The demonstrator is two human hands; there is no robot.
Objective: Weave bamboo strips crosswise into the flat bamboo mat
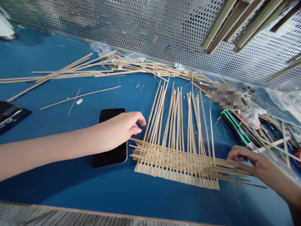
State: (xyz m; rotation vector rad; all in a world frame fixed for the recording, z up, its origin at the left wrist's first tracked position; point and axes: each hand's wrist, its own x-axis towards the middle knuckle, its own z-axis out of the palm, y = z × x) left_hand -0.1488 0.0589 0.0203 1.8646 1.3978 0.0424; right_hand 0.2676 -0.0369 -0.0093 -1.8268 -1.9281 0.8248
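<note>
A partly woven mat of pale strips [174, 160] lies on the blue table, its long upright strips fanning toward the back. Side strips stick out at its left and right edges. My left hand [131, 124] hovers over a black phone [110, 157], just left of the upright strips, with its fingers loosely curled and apart and nothing between them. At the mat's right side my right hand [243, 158] has its thumb and forefinger pinched at the end of a side strip.
Loose strips [141, 67] lie along the back, below a perforated metal panel [145, 28]. A green and black cutter [235, 128] rests at the right, near plastic wrappers [252, 117] and more strips. A dark packet [11, 116] sits at the left edge.
</note>
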